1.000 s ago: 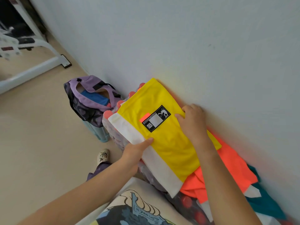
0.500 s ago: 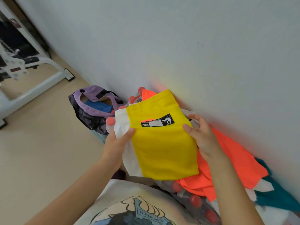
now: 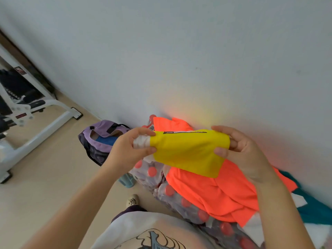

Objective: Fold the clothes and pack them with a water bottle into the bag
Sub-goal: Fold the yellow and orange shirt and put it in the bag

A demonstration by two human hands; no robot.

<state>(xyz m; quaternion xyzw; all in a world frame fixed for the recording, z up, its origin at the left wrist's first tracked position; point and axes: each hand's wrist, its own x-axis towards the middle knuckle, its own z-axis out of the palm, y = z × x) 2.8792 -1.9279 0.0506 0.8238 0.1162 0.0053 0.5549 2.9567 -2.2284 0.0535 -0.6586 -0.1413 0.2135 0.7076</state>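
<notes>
While both hands pinch its ends, left hand (image 3: 129,150) and right hand (image 3: 240,150) lift the folded yellow garment (image 3: 186,151) mid-frame, probably bound for the purple bag (image 3: 100,139) at centre left.

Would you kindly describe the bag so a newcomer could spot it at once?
Follow the pale wall down to the floor. There, left of the shrink-wrapped pack of red-capped bottles, sits a soft purple patterned bag. Unlike the loose garments nearby, it gapes open, showing blue fabric inside.
</notes>
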